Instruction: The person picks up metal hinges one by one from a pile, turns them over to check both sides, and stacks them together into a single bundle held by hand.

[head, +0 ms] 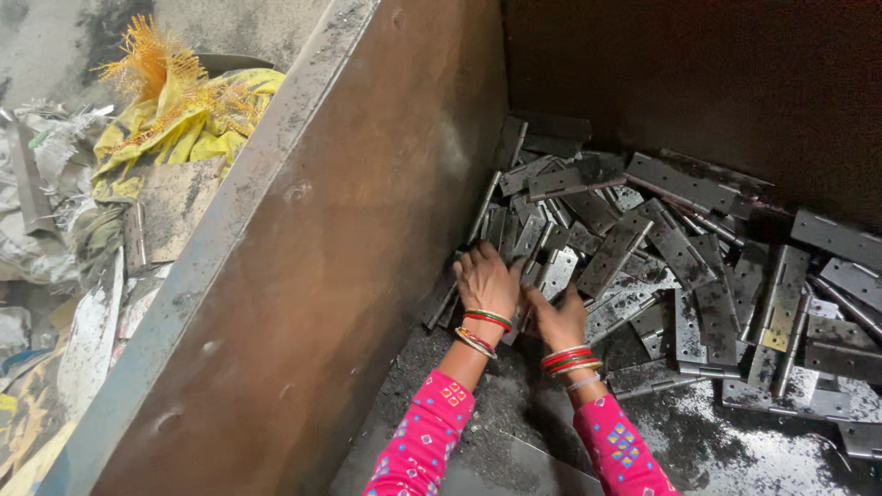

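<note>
Best bet here is scooping a few hinges [551, 262] at once by the flat leaves and keeping fingertips off the edges. Left hand [485, 280] is curled down over a small bunch, gripping I think, it's dim. Right hand [556, 317] half closed on one beside it. The pile spreads right, bin wall [303, 266] just left.

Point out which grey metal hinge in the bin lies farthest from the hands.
The grey metal hinge at the far right edge, flat against the dark bin wall; the others lie nearer the hands.
</note>
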